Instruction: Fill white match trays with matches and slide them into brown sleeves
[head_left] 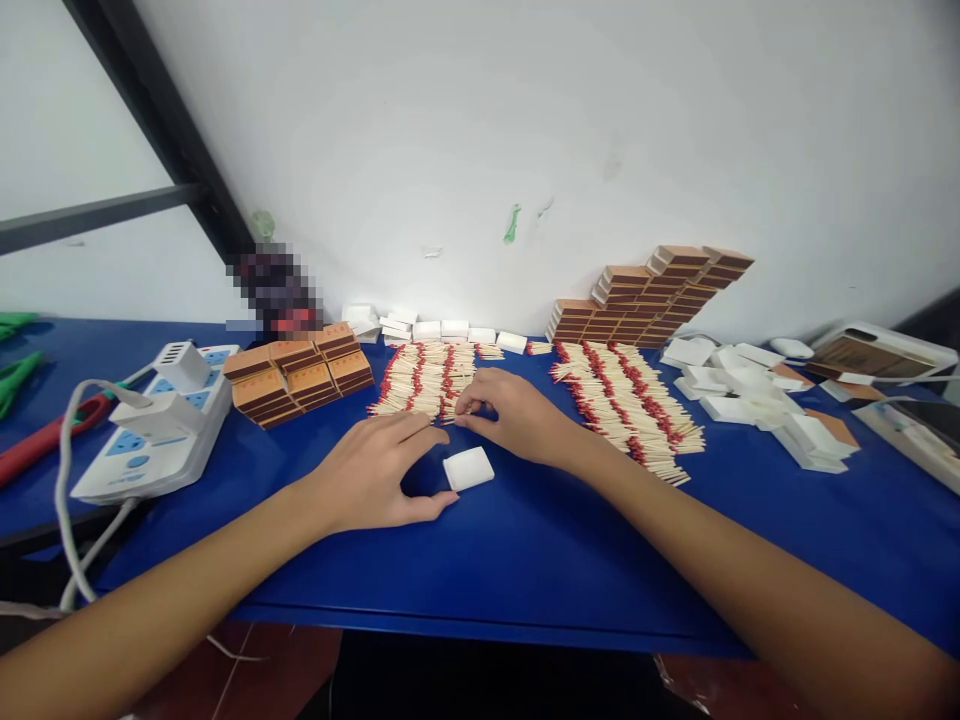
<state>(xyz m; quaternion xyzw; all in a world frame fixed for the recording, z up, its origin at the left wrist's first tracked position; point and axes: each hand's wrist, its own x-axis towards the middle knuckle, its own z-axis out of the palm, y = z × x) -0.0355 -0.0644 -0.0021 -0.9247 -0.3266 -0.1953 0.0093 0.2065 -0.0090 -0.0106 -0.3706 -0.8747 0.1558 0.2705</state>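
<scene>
A small white matchbox tray (469, 468) lies on the blue table (525, 560). My left hand (375, 475) rests beside it, fingers curved with thumb and forefinger apart around the tray's left end, touching or nearly touching it. My right hand (510, 415) reaches into the near edge of a pile of red-tipped matches (427, 380), its fingertips pinched together on several matches. A second, longer pile of matches (626, 405) lies just right of that hand.
Brown matchbox sleeves are stacked at left (300, 375) and in a taller stack by the wall (649, 295). White inner trays lie along the wall (427, 328) and in a heap at right (757, 400). A white power strip with plugs (161, 420) sits at far left.
</scene>
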